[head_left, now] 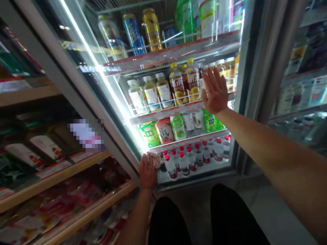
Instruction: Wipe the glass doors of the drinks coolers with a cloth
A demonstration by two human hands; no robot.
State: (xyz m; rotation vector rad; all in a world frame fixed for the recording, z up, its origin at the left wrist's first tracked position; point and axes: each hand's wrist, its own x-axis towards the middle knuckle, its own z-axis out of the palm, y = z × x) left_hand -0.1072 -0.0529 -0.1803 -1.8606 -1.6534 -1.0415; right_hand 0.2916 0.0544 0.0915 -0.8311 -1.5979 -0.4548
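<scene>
I face an open drinks cooler [244, 102] with lit shelves. My right hand [215, 91] is raised, fingers spread flat, in front of the second shelf of tea bottles [187, 81]; it holds nothing. My left hand [147, 171] is low at the cooler's bottom left corner, fingers curled on a pale cloth [155, 157] against the frame, beside red-capped water bottles [194, 158]. The glass door [84, 88] stands swung open to the left.
Cans [133, 32] line the top shelf, green and pink cartons [165, 131] the third. Wooden shelves [56, 177] of packaged snacks run along the left. Another cooler [304, 85] stands at right. My dark-trousered knees [224, 217] are below.
</scene>
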